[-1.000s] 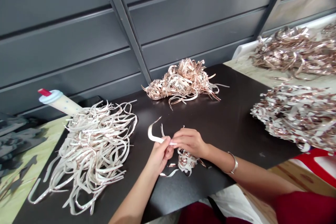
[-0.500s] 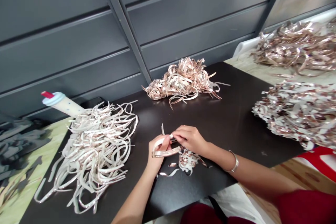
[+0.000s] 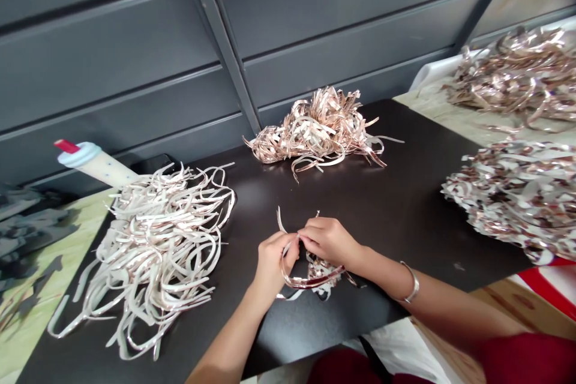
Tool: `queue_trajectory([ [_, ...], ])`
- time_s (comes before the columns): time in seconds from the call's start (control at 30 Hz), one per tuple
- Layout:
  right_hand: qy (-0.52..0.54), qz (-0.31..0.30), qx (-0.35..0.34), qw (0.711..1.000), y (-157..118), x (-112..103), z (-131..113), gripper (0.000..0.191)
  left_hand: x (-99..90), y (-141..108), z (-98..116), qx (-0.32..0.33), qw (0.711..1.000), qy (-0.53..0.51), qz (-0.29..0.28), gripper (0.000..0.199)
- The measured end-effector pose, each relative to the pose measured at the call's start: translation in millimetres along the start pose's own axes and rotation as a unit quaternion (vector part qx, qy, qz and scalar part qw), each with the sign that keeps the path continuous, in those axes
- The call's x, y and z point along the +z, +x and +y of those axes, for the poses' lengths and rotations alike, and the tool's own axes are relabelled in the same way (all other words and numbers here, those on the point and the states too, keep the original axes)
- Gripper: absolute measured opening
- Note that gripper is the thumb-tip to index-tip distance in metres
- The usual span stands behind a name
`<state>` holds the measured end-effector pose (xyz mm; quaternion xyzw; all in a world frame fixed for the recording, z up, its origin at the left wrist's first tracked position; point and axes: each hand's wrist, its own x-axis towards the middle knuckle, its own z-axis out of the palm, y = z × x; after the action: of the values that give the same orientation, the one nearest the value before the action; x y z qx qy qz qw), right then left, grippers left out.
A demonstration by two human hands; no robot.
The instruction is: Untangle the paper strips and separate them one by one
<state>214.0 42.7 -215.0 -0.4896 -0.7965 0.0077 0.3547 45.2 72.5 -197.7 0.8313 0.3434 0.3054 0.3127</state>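
Note:
My left hand [image 3: 273,261] and my right hand [image 3: 330,241] meet above the dark table [image 3: 373,204], fingertips pinched close together. Between them they grip a thin foil strip [image 3: 310,282], white on one side and shiny rose-gold on the other. It hangs in a loop below my fingers, and a loose end sticks up above the left hand. Under the right hand lies a small heap of curled foil pieces [image 3: 323,293], partly covered by the hand and the loop. The exact pinch point is hidden by my fingertips.
A spread of white-backed strips [image 3: 162,252] lies at left, beside a pale cup-shaped object with a red tip [image 3: 96,163]. A rose-gold strip pile [image 3: 321,132] sits against the grey panelled wall [image 3: 351,24]. Curled strips [image 3: 517,192] and another shiny pile [image 3: 517,78] are at right.
My fingertips have drawn together, and the strip's loop now hangs lower and further right, in front of the small heap. The view has shifted slightly.

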Motion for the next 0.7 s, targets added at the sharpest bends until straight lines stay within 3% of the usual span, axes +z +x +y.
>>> queue_trajectory([
  [0.2, -0.013, 0.002, 0.029, 0.999, 2.8, -3.4, -3.9, 0.024, 3.6, -0.1, 2.1, -0.005, 1.000, -0.019, -0.017, 0.024],
  [0.43, 0.141, 0.010, 0.042, 0.989, 3.3, -12.5, -0.4, 0.017, 0.1, 1.3, 3.9, -0.048, 0.996, -0.069, 0.007, 0.022],
  [0.7, -0.012, -0.035, -0.005, 0.999, 2.3, -12.9, -6.0, 0.027, 0.6, -1.5, 12.4, -0.024, 1.000, -0.004, -0.003, 0.025],
])
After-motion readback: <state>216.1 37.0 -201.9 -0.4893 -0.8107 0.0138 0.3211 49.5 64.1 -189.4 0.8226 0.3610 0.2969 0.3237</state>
